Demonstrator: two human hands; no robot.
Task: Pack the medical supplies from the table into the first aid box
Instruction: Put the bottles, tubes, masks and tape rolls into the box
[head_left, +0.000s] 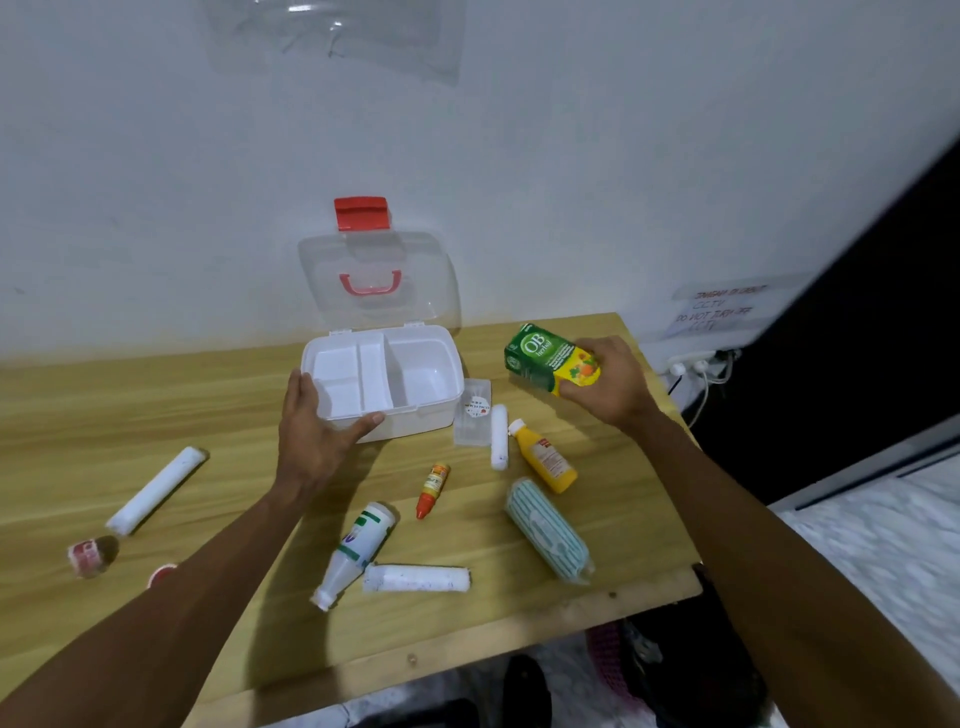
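The white first aid box (447, 395) stands open on the wooden table (234, 410), its clear lid (376, 283) leaning back against the wall and its compartments bare. My left hand (317, 423) grips the box's front left corner. My right hand (610, 382) holds a green and yellow carton (548, 358) in the air, just right of the box. On the table lie a yellow bottle (545, 457), a small orange tube (432, 489), a white bottle (358, 551), a striped teal pack (548, 530) and three white rolls (156, 491) (415, 578) (499, 436).
A clear flat packet (470, 421) lies right of the box. A small red-labelled jar (91, 557) and a red cap (162, 574) sit at the left. The table's right edge drops off near a power strip (696, 361) with cables. Dark bags lie on the floor below.
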